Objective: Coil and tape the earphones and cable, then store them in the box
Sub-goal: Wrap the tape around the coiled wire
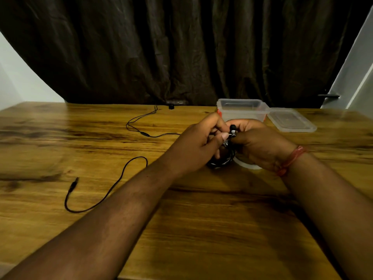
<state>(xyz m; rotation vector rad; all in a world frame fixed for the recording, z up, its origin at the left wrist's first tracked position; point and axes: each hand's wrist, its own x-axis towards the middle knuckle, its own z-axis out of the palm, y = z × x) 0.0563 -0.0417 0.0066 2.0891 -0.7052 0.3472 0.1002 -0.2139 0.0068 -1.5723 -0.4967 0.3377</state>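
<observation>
both forearms converge over the table (101,122); left hand (193,146) and right hand (256,142), fingers curled, pinch the earphones (233,131) above a dark coil (221,163).

Pretty dim overall, warm yellowish cast on everything. The light seems to come from above and a bit in front, since the bench (101,138) has a soft sheen across its middle and the arms drop dark, fuzzy shadows toward the near right. The dark curtain (181,47) soaks up most detail, just faint creases showing. The pale wall (24,81) at left and door (355,73) at right are the brightest bits, a touch washed out. Wide-angle bending is obvious: the bench's far edge bows and the sides lean in. The left of the bench looks smeared, and the near forearms are soft too.
</observation>
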